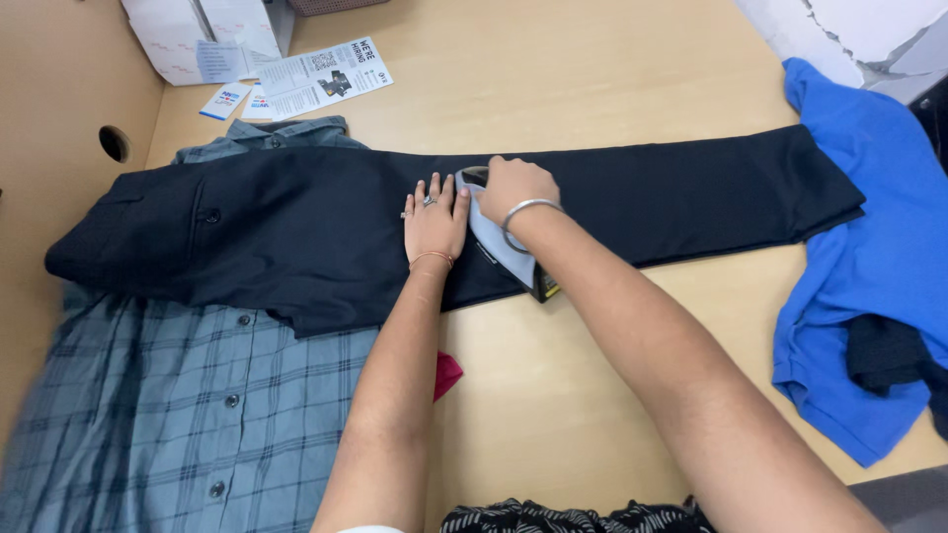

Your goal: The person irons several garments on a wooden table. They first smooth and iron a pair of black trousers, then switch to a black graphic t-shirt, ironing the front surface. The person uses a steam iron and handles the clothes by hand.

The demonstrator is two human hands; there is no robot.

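Observation:
Dark navy trousers (296,227) lie folded lengthwise across a light wooden table (553,89), waist at the left. My left hand (434,219) presses flat on the trousers near their middle, fingers together, with a ring and a thin bracelet. Right beside it my right hand (513,188), wearing a silver bangle, grips the handle of a grey and black clothes iron (506,249) that rests on the fabric near the front edge of the trousers.
A grey-blue plaid shirt (168,405) lies under the trousers at the left. A blue shirt (869,257) with a dark garment on it sits at the right. White boxes and a printed leaflet (321,74) are at the back left. A small red item (446,373) peeks out by my left forearm.

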